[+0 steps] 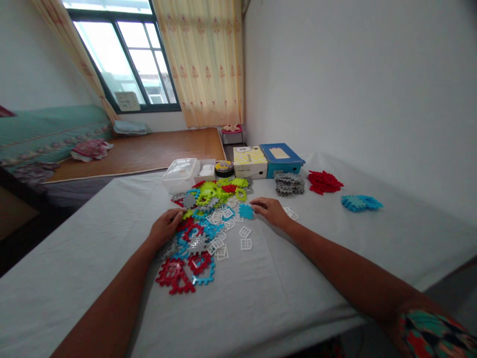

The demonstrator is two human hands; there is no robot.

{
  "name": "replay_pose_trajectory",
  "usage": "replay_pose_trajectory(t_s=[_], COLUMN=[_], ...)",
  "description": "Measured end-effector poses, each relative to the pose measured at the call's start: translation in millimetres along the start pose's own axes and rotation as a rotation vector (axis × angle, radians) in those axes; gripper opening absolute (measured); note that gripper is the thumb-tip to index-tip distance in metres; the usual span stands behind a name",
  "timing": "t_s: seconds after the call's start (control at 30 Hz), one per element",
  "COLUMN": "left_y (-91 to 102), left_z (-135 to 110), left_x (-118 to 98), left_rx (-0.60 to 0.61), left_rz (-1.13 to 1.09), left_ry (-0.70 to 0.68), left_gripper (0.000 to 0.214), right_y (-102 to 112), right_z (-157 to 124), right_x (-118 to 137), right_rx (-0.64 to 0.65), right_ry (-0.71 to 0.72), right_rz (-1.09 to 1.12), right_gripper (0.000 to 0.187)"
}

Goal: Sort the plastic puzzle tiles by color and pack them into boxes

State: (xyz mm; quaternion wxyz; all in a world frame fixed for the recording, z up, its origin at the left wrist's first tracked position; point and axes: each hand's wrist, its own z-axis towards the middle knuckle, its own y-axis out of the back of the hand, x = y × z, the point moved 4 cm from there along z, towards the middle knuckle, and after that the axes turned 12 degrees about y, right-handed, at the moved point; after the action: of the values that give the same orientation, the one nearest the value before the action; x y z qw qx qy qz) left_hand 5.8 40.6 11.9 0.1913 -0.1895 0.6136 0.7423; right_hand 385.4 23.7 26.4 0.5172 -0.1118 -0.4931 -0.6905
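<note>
My right hand (271,211) pinches the edge of a flat blue toothed building piece (246,211), just right of a mixed pile. At the pile's left side, my left hand (166,227) has its fingers curled together; a yellow-green piece (188,214) lies by the fingertips, and whatever they grip is hidden. Red toothed pieces (172,270), a grey piece (198,243) and bright green pieces (208,193) overlap in the pile. Small white lattice windows (246,244) are scattered along its right side.
Sorted stacks stand at the right: grey pieces (289,184), red pieces (323,182) and blue pieces (360,203). Behind the pile are a clear plastic box (181,174), a round black tin (224,169), a yellow-white box (250,162) and a blue box (281,159). A wall borders the right.
</note>
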Motion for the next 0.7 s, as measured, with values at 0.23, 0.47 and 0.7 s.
replay_pose_trajectory(t_s=[0.23, 0.47, 0.7], left_y=[0.4, 0.0, 0.2], left_z=[0, -1, 0], left_x=[0, 0, -1], left_rx=[-0.008, 0.013, -0.005], left_rz=[-0.005, 0.007, -0.002], left_ry=[-0.002, 0.005, -0.003], left_gripper=[0.054, 0.056, 0.055], right_y=[-17, -30, -30], right_z=[-6, -10, -12], right_x=[15, 32, 22], right_rx=[0.095, 0.311, 0.182], right_ry=[0.135, 0.409, 0.24], right_rz=[0.002, -0.143, 0.014], right_gripper=[0.029, 0.021, 0.036])
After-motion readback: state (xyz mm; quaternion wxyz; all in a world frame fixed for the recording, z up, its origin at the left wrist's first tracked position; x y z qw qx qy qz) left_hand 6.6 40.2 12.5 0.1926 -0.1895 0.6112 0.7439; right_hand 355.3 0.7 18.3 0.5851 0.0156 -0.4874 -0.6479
